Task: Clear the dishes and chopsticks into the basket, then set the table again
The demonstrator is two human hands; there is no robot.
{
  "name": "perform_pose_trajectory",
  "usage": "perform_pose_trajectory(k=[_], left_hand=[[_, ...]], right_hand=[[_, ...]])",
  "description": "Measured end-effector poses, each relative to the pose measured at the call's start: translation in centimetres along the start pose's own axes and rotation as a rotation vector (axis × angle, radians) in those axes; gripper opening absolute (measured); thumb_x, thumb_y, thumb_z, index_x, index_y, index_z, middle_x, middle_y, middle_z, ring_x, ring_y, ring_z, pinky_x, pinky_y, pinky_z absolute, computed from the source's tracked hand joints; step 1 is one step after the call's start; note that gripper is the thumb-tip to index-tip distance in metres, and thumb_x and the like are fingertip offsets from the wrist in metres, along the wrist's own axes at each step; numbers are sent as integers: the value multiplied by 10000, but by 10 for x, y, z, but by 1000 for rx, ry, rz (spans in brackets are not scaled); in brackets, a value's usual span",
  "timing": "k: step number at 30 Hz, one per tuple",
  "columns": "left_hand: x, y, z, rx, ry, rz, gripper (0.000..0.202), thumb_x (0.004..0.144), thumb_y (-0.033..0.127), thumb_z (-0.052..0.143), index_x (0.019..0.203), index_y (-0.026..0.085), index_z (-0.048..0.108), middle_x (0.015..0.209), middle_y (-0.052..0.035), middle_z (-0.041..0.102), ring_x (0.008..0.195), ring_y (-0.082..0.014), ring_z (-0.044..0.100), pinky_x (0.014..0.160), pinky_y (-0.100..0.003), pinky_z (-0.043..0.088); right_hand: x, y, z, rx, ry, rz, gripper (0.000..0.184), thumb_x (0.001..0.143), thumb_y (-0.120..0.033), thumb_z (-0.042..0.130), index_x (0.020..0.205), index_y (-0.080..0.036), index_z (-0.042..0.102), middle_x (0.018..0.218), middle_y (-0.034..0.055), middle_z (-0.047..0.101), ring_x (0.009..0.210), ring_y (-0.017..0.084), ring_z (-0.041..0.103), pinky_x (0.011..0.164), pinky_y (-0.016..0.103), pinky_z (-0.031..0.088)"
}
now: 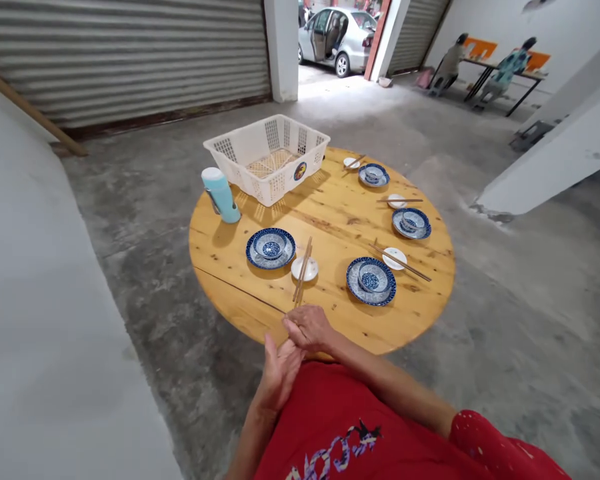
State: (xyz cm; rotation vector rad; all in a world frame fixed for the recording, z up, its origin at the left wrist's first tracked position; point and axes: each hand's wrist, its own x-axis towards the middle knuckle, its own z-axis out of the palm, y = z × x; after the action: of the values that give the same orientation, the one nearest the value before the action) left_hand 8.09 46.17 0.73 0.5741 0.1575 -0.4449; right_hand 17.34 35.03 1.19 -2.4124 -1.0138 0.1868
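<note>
My hands meet at the near edge of the round wooden table (250,313). My left hand (280,370) is open, palm up, thumb stretched out, its fingertips hidden under my right hand (309,327). The right fingers are closed over them; whether they hold anything else is hidden. Just beyond, a pair of chopsticks (303,269) rests across a small white dish (311,269). Left of it is a blue-and-white plate (250,256) with a glass bowl (271,246) on it. Another such plate (353,283) and bowl (373,276) lie to the right, beside a dish (401,255) with chopsticks (410,268).
Two more place settings with plates (423,233) (386,183) line the table's right side. A white plastic basket (245,180) and a light-blue bottle (223,197) stand at the back left. Two people sit at a far desk (505,69). A pillar (540,160) rises at right.
</note>
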Motion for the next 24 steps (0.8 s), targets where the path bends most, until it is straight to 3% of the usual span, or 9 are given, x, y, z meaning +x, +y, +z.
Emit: perform_pose_trajectory(k=[3,7,11,15,17,20,24], left_hand=[[-7,7,5,28,32,85,950,830,840,274,1310,97,622,1479,-157,497,1475,-325,283,1244,-471,122],[-10,22,15,96,73,165,938,829,836,281,1322,110,611,1475,-173,498,1425,-355,371,1211,-515,214],[-9,28,24,351,131,258,777,854,757,420,1301,155,623,1414,-164,562,1318,-346,507,1155,-497,308],[-5,28,30,512,99,288,711,865,717,466,1262,150,631,1225,-173,680,1118,-326,640,1010,-467,437],[-1,27,36,510,31,215,688,879,707,451,1193,131,656,1105,-176,718,1023,-307,673,904,-428,489],[6,24,47,460,-17,154,623,899,679,445,1038,122,686,959,-156,733,886,-258,691,795,-367,511],[16,24,50,422,96,177,572,901,663,465,885,131,674,808,-105,708,734,-194,659,731,-329,518]], right_hand=[[-8,11,1,211,1,103,453,1001,-378,331,762,-175,659,715,41,664,668,150,573,644,258,347],[-16,20,6,623,76,272,632,999,-560,248,738,-164,666,627,19,602,597,137,527,587,249,341],[-12,16,2,979,178,381,671,909,-706,359,715,-150,681,661,39,636,651,166,574,633,274,414],[2,6,-14,1453,214,462,647,856,-731,455,849,-138,715,798,97,721,758,210,665,789,354,495],[6,0,-24,1645,166,407,629,864,-709,468,907,-133,719,872,119,737,793,215,685,850,386,499],[4,-10,-35,1773,-4,315,620,880,-687,458,944,-132,727,924,126,740,852,217,691,875,379,499],[-11,-23,-39,1738,-163,393,615,871,-694,469,1085,-169,706,990,106,728,784,178,668,717,298,502]])
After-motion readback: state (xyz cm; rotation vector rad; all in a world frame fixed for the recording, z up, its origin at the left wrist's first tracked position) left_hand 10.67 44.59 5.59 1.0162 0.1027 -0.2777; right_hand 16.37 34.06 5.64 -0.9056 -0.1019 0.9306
